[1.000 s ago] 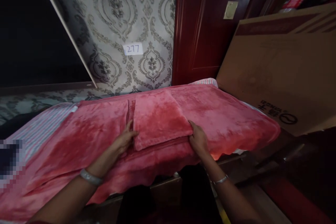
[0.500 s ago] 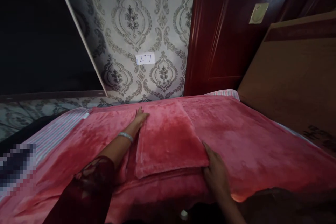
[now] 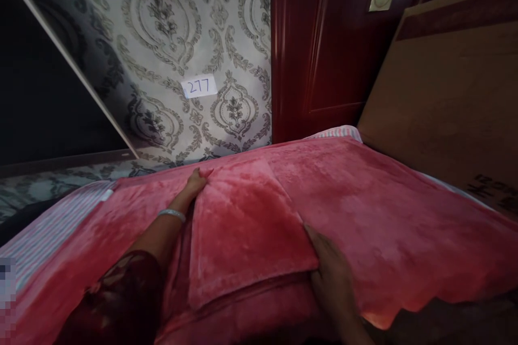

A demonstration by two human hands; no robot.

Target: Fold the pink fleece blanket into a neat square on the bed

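Note:
A folded pink plush cloth point(image 3: 246, 232) lies on a wider pink plush blanket point(image 3: 364, 210) of the same colour. My left hand point(image 3: 197, 182), with a silvery bracelet at the wrist, pinches its far left corner, and creases fan out from the fingers. At the near right corner, my right hand point(image 3: 329, 261) grips the cloth, fingers on the right edge and thumb by the front edge. The fingertips of this hand are partly hidden.
Striped fabric point(image 3: 68, 221) shows beyond the blanket's left side. A patterned wall with a paper label point(image 3: 199, 86) rises behind. At left hangs a dark screen point(image 3: 44, 81); at right stand a dark red panel point(image 3: 311, 54) and a large cardboard box point(image 3: 445, 97).
My left hand's fingers, earlier spread on the cloth, have closed on its far left corner, creasing it. The cloth's left side has shifted a little left. The view has turned slightly.

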